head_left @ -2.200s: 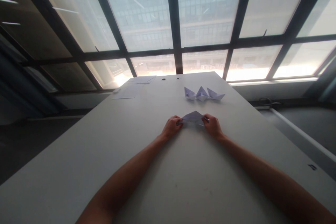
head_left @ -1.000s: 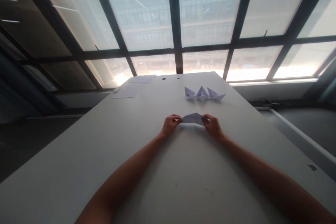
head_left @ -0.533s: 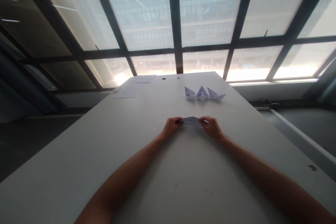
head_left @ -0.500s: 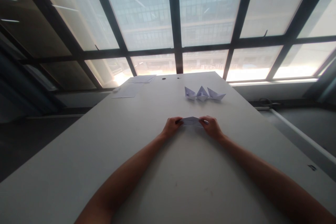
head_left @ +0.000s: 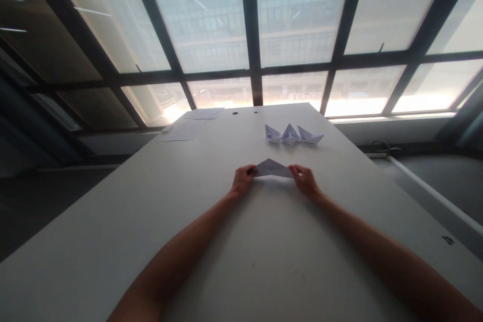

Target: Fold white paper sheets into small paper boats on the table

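Between my hands is a folded piece of white paper (head_left: pixel 272 167), wide and low with a peak in the middle. My left hand (head_left: pixel 244 179) pinches its left end, and my right hand (head_left: pixel 304 179) grips the right end between thumb and fingers. The paper is raised a little off the white table (head_left: pixel 226 241), with a faint shadow under it. Just beyond it stand three folded paper boats (head_left: pixel 290 135) side by side, touching or nearly so.
Flat white sheets of paper (head_left: pixel 179 133) lie at the far left of the table, with more papers (head_left: pixel 204 113) behind them. Two small dark round spots are near the far edge. Large windows (head_left: pixel 294 15) with dark frames rise behind the table.
The folded paper has tipped up and spread wider, so its peaked face shows more. My hands have moved slightly apart, still holding its ends. The boats stay put.
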`<action>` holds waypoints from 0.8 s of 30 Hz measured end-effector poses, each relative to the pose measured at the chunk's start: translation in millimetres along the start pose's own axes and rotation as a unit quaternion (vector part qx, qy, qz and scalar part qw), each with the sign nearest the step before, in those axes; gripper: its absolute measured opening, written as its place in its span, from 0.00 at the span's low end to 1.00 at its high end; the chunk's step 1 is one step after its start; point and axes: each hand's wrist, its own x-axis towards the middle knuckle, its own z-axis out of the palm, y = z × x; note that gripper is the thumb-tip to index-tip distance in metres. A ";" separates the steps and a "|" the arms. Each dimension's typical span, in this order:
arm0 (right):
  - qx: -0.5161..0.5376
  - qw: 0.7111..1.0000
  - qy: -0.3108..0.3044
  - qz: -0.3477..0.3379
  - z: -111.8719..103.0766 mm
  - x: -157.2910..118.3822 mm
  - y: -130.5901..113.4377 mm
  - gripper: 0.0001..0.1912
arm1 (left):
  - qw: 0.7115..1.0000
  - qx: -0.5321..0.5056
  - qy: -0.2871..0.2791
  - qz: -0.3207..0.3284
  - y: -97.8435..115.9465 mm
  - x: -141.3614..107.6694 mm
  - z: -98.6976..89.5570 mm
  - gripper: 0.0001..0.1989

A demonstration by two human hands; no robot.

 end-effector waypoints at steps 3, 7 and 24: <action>0.079 0.995 0.017 0.055 -1.5 4.3 7.2 0.28 | 0.999 -0.021 0.017 -0.017 -5.1 2.7 -1.0 0.15; 0.155 0.983 -0.040 0.092 -4.0 7.6 11.7 0.27 | 0.998 -0.042 0.024 -0.032 -7.8 4.4 -1.3 0.15; 0.230 0.957 -0.137 0.114 -14.9 6.5 -2.1 0.21 | 0.995 -0.088 0.015 -0.039 -4.7 4.1 -3.3 0.17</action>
